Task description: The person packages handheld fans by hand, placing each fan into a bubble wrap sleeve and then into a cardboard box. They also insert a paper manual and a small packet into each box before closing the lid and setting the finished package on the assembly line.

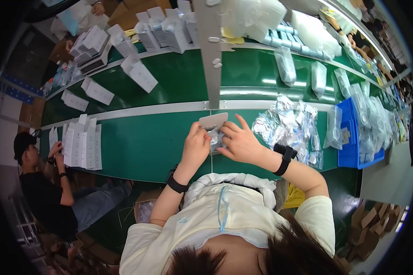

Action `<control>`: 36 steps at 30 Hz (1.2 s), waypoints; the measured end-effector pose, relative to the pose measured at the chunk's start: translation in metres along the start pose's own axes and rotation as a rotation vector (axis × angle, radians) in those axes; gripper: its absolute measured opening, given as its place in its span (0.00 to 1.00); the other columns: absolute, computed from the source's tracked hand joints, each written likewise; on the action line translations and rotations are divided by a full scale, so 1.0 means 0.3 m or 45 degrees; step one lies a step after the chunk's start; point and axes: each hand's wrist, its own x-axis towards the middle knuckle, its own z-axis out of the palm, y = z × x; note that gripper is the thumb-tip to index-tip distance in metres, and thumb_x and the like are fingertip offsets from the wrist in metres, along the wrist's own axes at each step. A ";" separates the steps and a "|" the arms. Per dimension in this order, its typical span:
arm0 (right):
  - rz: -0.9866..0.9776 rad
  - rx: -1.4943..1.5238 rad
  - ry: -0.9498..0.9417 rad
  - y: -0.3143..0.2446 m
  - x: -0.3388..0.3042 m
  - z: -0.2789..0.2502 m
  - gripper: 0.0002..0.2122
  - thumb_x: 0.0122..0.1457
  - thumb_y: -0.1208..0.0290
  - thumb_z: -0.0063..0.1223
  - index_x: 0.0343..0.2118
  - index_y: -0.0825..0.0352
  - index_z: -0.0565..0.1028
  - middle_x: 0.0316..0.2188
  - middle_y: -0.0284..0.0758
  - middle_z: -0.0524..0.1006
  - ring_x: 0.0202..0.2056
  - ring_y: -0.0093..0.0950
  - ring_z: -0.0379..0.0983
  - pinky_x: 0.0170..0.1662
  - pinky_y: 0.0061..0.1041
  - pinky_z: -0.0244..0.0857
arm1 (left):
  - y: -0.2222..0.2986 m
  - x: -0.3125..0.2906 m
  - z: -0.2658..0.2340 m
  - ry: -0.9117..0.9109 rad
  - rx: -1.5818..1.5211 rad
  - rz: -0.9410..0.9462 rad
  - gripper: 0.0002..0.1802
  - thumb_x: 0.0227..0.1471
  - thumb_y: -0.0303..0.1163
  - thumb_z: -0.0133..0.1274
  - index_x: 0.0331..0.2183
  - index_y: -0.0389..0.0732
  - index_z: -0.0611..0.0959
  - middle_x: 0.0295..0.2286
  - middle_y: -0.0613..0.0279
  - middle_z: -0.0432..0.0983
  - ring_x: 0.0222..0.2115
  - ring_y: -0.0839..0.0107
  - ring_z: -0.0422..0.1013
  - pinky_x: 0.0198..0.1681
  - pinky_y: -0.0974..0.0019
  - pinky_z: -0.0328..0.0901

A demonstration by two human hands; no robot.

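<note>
In front of my body, over the table's near part, my left hand is closed around the side of a small white box with its flap standing up. A clear, shiny plastic bag shows at the box's opening; its contents are too small to make out. From the right, my right hand has its thumb and front fingers on either side of the bag, while its outer finger sticks up. Beside that hand lies a heap of silvery and clear plastic bags.
A blue bin of clear bags stands at the right. White boxes stand in rows at the left, near a seated person. Behind the green table, a green conveyor carries boxes and packets. A metal post rises ahead.
</note>
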 end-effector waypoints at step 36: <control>1.157 0.359 1.415 0.373 1.034 0.693 0.42 0.38 0.68 0.61 0.55 0.73 0.47 0.53 0.46 0.52 0.53 0.41 0.50 0.56 0.33 0.44 | -1.474 -0.447 -1.585 0.623 -0.571 -1.019 0.16 0.46 0.32 0.50 0.37 0.31 0.74 0.31 0.60 0.72 0.30 0.75 0.68 0.32 0.76 0.62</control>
